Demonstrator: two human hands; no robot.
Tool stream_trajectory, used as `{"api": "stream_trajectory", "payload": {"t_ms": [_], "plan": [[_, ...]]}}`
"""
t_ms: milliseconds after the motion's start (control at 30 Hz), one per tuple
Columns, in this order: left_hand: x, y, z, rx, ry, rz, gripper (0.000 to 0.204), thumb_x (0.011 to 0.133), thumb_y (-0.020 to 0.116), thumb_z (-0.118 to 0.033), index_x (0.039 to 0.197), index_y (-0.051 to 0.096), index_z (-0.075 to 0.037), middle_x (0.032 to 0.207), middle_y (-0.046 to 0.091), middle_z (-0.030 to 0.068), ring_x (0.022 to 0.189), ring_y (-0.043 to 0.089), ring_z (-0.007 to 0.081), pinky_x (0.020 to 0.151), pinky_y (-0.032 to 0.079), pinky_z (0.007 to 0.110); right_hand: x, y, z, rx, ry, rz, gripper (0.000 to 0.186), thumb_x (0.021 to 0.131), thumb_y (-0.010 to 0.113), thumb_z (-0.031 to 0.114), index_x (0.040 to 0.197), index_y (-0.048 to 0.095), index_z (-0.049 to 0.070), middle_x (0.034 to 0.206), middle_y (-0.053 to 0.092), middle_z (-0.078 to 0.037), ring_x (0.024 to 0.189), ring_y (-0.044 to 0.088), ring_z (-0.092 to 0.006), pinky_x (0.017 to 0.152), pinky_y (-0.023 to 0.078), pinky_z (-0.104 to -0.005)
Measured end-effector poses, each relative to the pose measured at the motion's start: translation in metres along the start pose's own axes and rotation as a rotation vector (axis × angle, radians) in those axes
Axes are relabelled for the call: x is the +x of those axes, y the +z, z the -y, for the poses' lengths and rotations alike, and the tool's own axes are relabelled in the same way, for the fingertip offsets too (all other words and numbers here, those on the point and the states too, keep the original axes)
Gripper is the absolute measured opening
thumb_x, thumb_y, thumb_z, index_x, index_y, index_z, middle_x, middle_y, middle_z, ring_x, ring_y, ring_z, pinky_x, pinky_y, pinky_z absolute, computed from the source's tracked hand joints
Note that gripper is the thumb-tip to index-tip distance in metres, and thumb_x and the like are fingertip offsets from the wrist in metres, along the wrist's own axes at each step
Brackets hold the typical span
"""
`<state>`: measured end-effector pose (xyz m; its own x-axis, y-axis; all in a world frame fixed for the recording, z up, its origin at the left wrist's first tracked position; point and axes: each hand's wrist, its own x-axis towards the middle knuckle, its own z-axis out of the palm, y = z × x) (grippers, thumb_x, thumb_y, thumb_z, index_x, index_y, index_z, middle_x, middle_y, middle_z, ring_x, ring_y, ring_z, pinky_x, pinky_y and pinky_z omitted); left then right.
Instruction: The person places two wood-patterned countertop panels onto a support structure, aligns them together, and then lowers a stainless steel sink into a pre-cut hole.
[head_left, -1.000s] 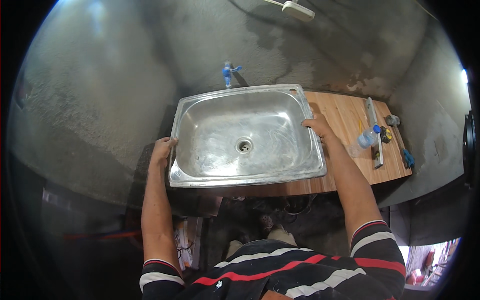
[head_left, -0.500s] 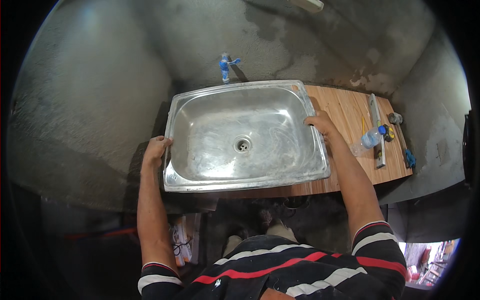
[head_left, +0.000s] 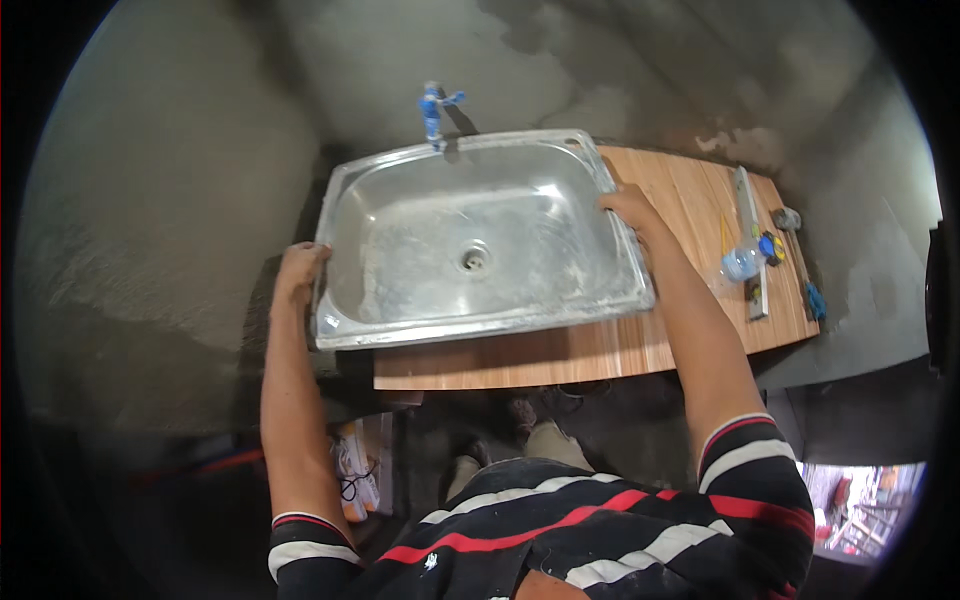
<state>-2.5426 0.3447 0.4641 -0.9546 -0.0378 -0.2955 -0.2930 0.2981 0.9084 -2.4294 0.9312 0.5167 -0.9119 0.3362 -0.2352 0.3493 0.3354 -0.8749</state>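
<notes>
A stainless steel sink (head_left: 410, 255) with a round drain in its floor is held level-ish between my two hands, its far edge close to the wall tap. My left hand (head_left: 300, 270) is closed round the left rim, thumb on top. On the opposite side, my right hand (head_left: 632, 210) grips the right rim, its fingers hidden under the edge. Beneath and to the right of the sink lies a wood-grain countertop (head_left: 450, 372), its front strip showing below the near rim. The sink covers the counter's left part.
A tap with blue wrapping (head_left: 432, 112) juts from the grey plastered wall (head_left: 180, 190) behind the sink. On the counter's right lie a spirit level (head_left: 748, 215), a plastic bottle (head_left: 740, 264), a tape measure (head_left: 773, 248) and a hammer-like tool with a blue part (head_left: 815, 300). Below left stands a box (head_left: 360, 465).
Both hands have carried the sink away from my body, toward the wall and tap. More of the counter's front edge now shows below the sink's near rim.
</notes>
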Motion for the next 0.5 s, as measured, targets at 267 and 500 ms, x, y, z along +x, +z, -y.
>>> {"api": "stream_trajectory", "payload": {"t_ms": [267,500], "plan": [[-0.023,0.016,-0.012,-0.013,0.091,0.007,0.040,0.088,0.071,-0.019,0.114,0.066,0.010,0.098,0.071,0.0132,0.083,0.067,0.0215,0.078,0.053,0.035,-0.014,-0.005,-0.009,0.036,-0.129,-0.073,0.051,0.073,0.073,0.017,0.114,0.068,-0.013,0.098,0.073,-0.019,0.085,0.071,-0.0248,0.076,0.055,-0.0355],[-0.006,0.016,-0.019,0.032,0.037,0.025,0.043,0.086,0.071,-0.024,0.114,0.066,0.008,0.098,0.071,0.0143,0.080,0.068,0.0247,0.079,0.054,0.039,0.015,-0.014,-0.022,-0.018,-0.081,-0.023,0.061,0.068,0.079,0.017,0.121,0.066,-0.010,0.114,0.071,-0.022,0.105,0.069,-0.0282,0.088,0.054,-0.0348]]}}
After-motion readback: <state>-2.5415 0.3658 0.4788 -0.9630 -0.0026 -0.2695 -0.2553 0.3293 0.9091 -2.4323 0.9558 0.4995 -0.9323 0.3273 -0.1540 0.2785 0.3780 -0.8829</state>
